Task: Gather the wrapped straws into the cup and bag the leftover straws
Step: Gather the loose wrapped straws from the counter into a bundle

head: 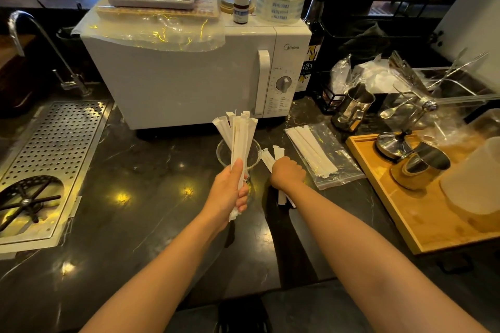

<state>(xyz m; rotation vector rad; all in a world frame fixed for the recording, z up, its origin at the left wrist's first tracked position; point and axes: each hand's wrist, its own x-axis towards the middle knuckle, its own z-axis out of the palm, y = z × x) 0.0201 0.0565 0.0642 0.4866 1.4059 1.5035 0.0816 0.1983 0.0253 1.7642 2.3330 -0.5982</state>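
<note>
My left hand (230,192) grips a bundle of paper-wrapped straws (239,138), held upright and fanned out at the top, in front of a clear glass cup (224,153) that stands on the dark counter. My right hand (287,173) is closed on a few more wrapped straws (272,157) lying on the counter just right of the cup; their ends stick out above and below my fist. Further right, a clear zip bag (339,167) lies flat with several wrapped straws (311,151) on or in it.
A white microwave (189,76) stands behind the cup, carrying a scale and tape rolls. A perforated metal drain tray (54,149) is at the left. A wooden tray (422,224) with steel jugs sits at the right, beside a steel pitcher (354,108).
</note>
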